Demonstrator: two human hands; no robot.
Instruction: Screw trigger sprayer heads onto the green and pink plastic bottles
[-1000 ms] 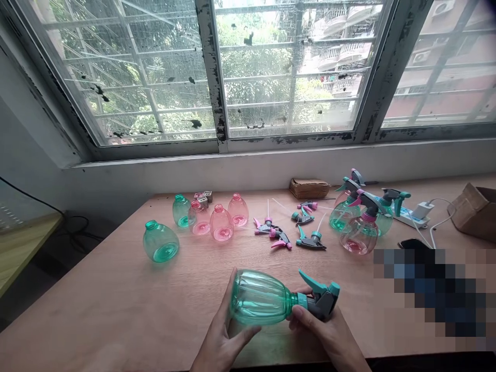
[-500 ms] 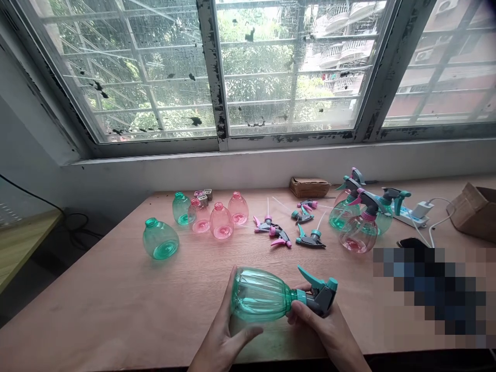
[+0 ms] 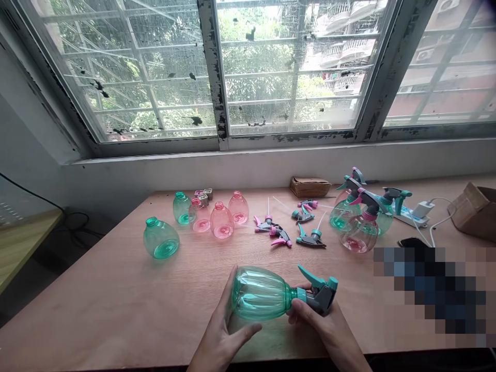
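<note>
Hands [image 3: 330, 326] holding green spray bottle [image 3: 261, 293] sideways; beyond, loose spray heads [image 3: 311, 241] between open bottles [image 3: 222, 221] and assembled sprayers [image 3: 359, 238]

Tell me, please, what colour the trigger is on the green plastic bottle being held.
The trigger is teal, showing best in the head view.

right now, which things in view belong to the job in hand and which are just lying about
Likely part of the job:
green spray bottle, right hand at its neck, left hand at its base
bottles without heads
loose trigger heads
bottles with heads fitted

Probably just lying about:
brown box by the wall
brown box at right
power strip
white plug
small blocks
</note>
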